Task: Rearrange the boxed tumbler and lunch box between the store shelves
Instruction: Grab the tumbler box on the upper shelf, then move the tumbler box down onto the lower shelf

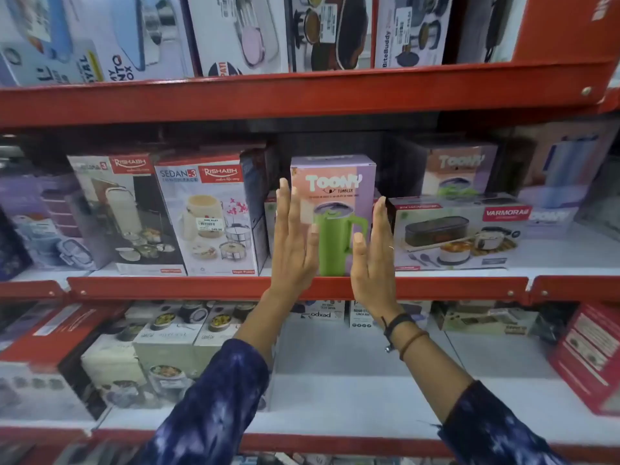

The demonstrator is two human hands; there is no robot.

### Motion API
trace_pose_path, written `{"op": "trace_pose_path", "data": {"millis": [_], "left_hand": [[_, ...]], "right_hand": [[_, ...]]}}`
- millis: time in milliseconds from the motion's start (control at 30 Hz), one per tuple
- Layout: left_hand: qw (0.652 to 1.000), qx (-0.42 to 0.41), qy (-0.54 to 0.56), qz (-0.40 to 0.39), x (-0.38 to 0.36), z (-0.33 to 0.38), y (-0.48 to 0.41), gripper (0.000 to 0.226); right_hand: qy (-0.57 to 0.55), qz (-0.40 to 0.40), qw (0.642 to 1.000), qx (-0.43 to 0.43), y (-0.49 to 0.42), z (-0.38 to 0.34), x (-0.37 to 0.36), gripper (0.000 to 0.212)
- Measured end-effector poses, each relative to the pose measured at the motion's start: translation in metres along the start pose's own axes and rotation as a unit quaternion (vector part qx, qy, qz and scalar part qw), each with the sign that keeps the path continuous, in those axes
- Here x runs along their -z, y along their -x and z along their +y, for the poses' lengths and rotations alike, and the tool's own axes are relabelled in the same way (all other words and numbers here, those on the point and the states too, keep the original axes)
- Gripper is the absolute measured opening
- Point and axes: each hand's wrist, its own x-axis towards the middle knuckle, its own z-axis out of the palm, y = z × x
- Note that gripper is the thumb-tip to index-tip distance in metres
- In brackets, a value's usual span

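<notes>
The boxed tumbler (pixel 335 182) is a lilac and pink "Toony" carton picturing a green mug. It stands upright at the front of the middle shelf (pixel 167 287). My left hand (pixel 293 243) is flat with fingers straight, overlapping the carton's left edge. My right hand (pixel 374 253) is flat at the carton's right edge. Neither hand closes around the carton; whether the palms touch it I cannot tell. A wide Varmora lunch box carton (pixel 459 233) lies immediately to the right of the tumbler.
Tall Rishabh Sedan-3 lunch pack boxes (pixel 208 216) stand left of the tumbler. A second Toony box (pixel 459 172) rests on the Varmora carton. The lower shelf (pixel 352 380) shows bare white board below my arms, between cartons (pixel 161 344) and a red box (pixel 590 357).
</notes>
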Motion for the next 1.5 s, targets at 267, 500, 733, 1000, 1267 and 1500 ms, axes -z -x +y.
{"op": "trace_pose_path", "data": {"millis": [267,500,733,1000,1267,1500], "left_hand": [[0.964,0.241,-0.005,-0.113,0.006,-0.020,0.007,0.062],[0.965,0.221,0.108,-0.094,0.020,-0.012,0.014,0.056],[0.970,0.195,0.137,-0.051,0.034,0.032,0.013,0.060],[0.954,0.252,0.138,-0.083,0.028,0.051,0.058,0.057],[0.940,0.289,0.142,-0.110,0.024,0.071,0.101,0.063],[0.943,0.295,0.103,-0.116,0.022,0.081,0.113,0.070]], "right_hand": [[-0.057,-0.029,0.987,-0.145,-0.013,0.012,0.000,0.052],[-0.134,0.045,0.985,-0.103,0.000,0.002,0.015,0.043],[-0.209,0.099,0.969,-0.085,0.006,-0.007,0.057,0.037],[-0.184,0.117,0.971,-0.103,0.057,0.004,0.093,0.031],[-0.178,0.109,0.966,-0.154,0.100,0.018,0.112,0.035],[-0.161,0.092,0.971,-0.152,0.112,0.024,0.121,0.031]]}}
